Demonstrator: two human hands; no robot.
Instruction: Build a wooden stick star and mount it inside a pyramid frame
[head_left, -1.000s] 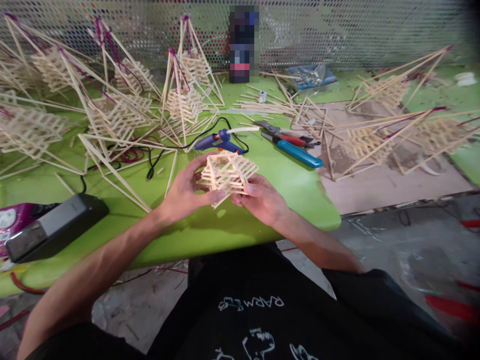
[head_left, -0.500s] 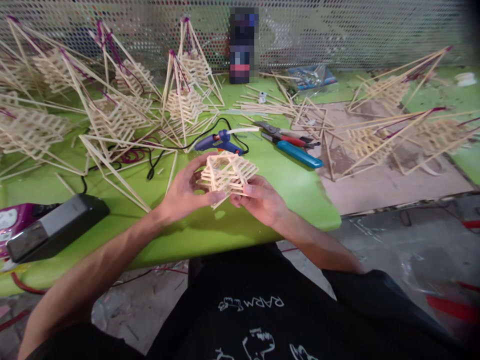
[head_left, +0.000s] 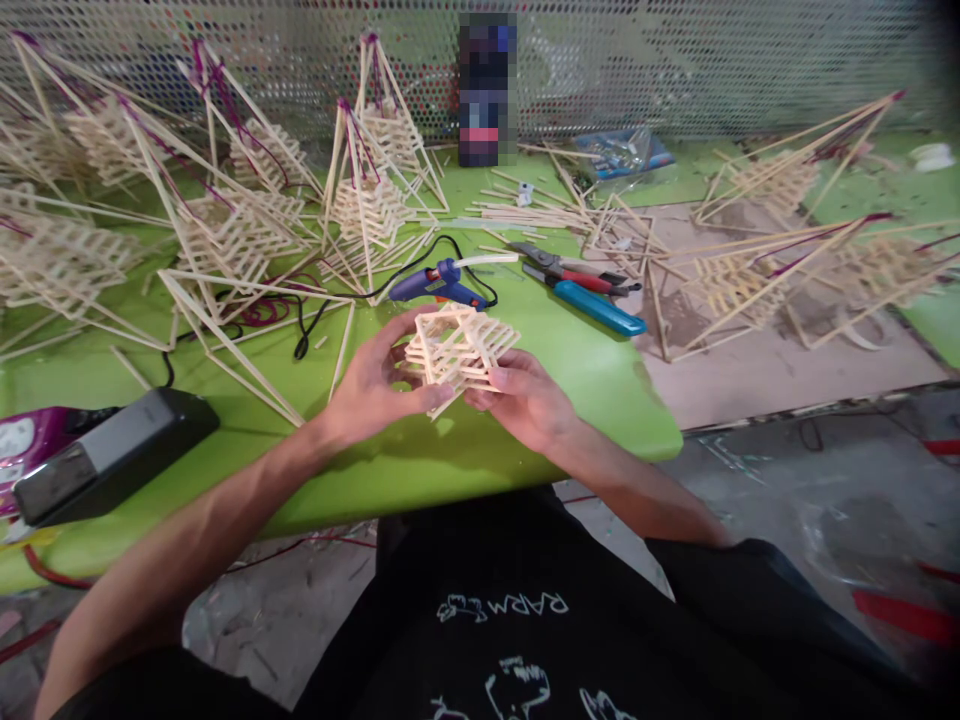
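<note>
Between my two hands is a small lattice basket of stacked pale wooden sticks (head_left: pixel 459 345), tilted and held above the green table (head_left: pixel 600 400). My left hand (head_left: pixel 379 385) is closed around its left side, thumb along the lower edge and some fingers hidden behind it. The fingers and thumb of my right hand (head_left: pixel 529 400) pinch its lower right corner. Just beyond the basket lies a blue hot glue gun (head_left: pixel 439 283) with a pale glue stick in its back. Pliers with blue handles (head_left: pixel 600 306) and a red-handled cutter (head_left: pixel 581 280) lie to its right.
Stick frames with hanging lattice baskets and purple cord (head_left: pixel 247 225) crowd the left and back. More stand on a brown board (head_left: pixel 787 385) at right. Loose sticks (head_left: pixel 525 215) lie at the back. A grey-black box (head_left: pixel 120 455) sits near the left edge. A black cable crosses the table.
The basket and both hands have shifted very slightly to the right. The grip looks the same, and the things on the table have not moved.
</note>
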